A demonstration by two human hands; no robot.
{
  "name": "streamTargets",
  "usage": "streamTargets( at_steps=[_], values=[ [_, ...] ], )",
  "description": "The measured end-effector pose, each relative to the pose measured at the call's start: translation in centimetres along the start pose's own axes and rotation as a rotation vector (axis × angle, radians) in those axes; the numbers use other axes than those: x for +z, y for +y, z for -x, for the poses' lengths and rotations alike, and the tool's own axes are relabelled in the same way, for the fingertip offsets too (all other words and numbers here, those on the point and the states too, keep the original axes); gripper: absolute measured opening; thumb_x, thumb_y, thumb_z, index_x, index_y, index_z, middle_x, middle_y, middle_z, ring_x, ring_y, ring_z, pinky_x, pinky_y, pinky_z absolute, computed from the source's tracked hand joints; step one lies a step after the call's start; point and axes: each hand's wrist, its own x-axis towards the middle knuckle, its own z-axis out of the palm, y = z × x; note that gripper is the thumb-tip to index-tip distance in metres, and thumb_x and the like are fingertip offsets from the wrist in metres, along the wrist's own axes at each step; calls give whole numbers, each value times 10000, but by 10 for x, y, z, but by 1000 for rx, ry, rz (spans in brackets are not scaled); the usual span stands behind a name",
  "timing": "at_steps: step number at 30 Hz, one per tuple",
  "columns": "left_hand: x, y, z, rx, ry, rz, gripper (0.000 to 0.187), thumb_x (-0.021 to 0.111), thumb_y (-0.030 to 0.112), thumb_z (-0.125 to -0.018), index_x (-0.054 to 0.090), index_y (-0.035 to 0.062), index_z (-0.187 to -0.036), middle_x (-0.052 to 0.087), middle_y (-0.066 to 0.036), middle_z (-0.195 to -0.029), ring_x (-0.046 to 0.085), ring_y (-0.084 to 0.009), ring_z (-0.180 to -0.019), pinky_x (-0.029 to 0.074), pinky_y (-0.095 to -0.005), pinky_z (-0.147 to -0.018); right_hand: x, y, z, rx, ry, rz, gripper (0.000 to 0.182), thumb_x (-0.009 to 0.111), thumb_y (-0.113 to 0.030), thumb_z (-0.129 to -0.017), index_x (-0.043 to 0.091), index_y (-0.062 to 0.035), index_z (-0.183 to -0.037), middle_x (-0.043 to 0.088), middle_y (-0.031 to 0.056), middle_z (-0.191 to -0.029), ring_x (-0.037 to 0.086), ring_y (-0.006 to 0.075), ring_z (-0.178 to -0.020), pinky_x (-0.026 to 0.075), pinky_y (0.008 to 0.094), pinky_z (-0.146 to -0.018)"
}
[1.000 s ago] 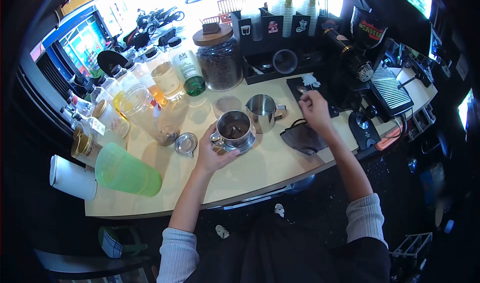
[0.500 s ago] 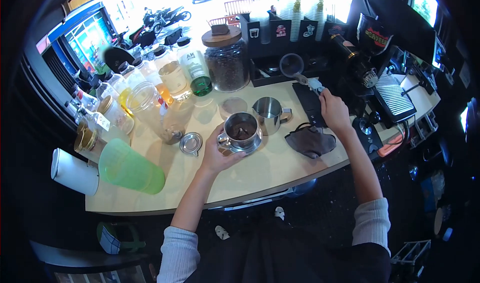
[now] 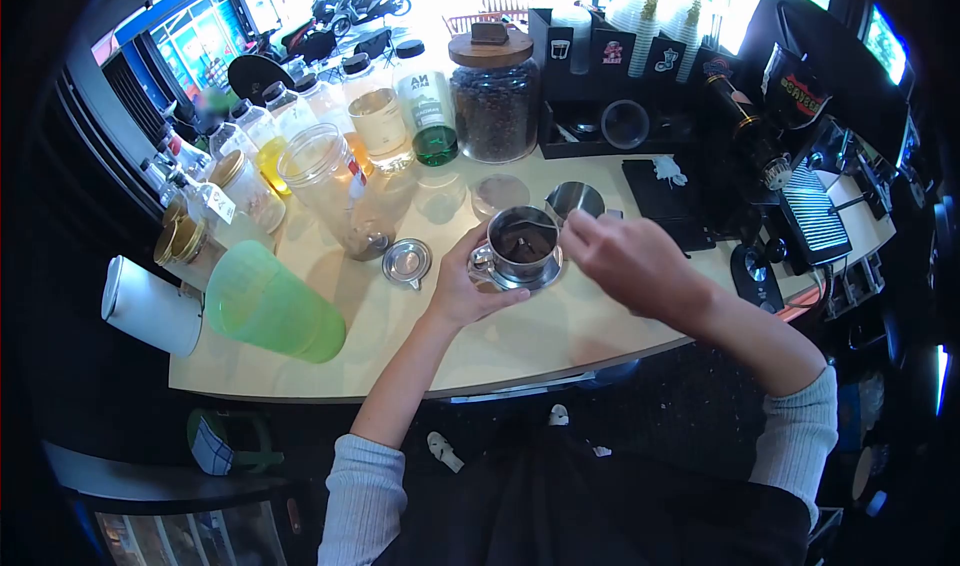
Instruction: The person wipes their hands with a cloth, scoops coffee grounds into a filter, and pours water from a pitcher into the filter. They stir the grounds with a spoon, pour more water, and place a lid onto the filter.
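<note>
My left hand (image 3: 468, 284) is closed around the side of a metal drip coffee filter (image 3: 497, 258), near its small handle. Dark ground coffee (image 3: 522, 243) lies inside the filter, whose wide round base rests on the counter. Over the filter's right rim, my right hand (image 3: 625, 266) pinches what looks like a thin metal spoon (image 3: 541, 222), its end reaching into the cup; the grip itself is blurred. Behind that hand a steel milk pitcher (image 3: 575, 199) is partly hidden. The filter's round metal lid (image 3: 407, 262) lies to the left.
A clear plastic jug (image 3: 325, 181) and a green tumbler (image 3: 272, 301) stand on the left, with several bottles behind. A wooden-lidded jar of coffee beans (image 3: 495, 106) stands at the back. A black cup holder (image 3: 610, 51), crumpled white cloth (image 3: 669, 172) and coffee grinder (image 3: 750, 131) are right.
My right hand has come from the white cloth at the back right to the filter, now covering the dark face mask. My left hand keeps its hold. The whole view has shifted slightly.
</note>
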Motion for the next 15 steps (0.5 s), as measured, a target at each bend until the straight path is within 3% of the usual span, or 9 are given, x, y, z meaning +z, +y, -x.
streamTargets(
  at_steps=[1, 3, 6, 9, 11, 15],
  values=[
    [-1, 1, -1, 0, 2, 1, 969, 907, 212, -548, 416, -24, -1349, 575, -138, -1243, 561, -221, -1162, 429, -348, -1022, 4, -3, 0, -48, 15, 65, 127, 597, -27, -759, 562, 8, -877, 596, 112, -857, 674, 210, -724, 542, 314, -577],
    [0, 4, -1, -18, 16, -5, 971, 908, 220, -549, 417, -19, -1352, 574, -138, -1246, 554, -218, -1172, 422, -349, -1030, 2, -4, 1, -48, 25, -65, 116, 606, -11, -739, 559, 8, -843, 593, 122, -853, 672, 241, -692, 538, 321, -553],
    [-1, 1, 0, -5, 22, -36, 975, 906, 214, -551, 410, -14, -1359, 571, -135, -1253, 547, -221, -1182, 418, -353, -1034, -6, -1, -3, 48, -10, -150, 73, 605, -6, -757, 552, 14, -804, 591, 129, -831, 668, 253, -704, 537, 339, -576],
    [0, 4, 0, -14, 17, -1, 986, 907, 216, -549, 404, -6, -1368, 568, -131, -1260, 540, -223, -1191, 417, -353, -1035, -8, 4, -10, 92, 176, -411, 77, 608, -16, -800, 541, 16, -821, 576, 133, -797, 650, 275, -682, 522, 375, -585],
    [0, 5, 0, -11, 12, -13, 991, 908, 219, -547, 402, -2, -1370, 567, -130, -1261, 541, -223, -1190, 417, -355, -1036, -11, 5, -14, 166, 182, -855, 120, 621, -49, -837, 535, 6, -900, 557, 130, -769, 612, 289, -637, 491, 406, -576],
    [1, 9, 0, 3, 19, -57, 1001, 910, 228, -539, 403, 9, -1374, 567, -129, -1262, 542, -225, -1189, 414, -359, -1038, 14, 4, -10, -23, 399, -735, 166, 642, -70, -841, 534, -20, -956, 536, 115, -766, 579, 285, -615, 463, 396, -543]
  ],
)
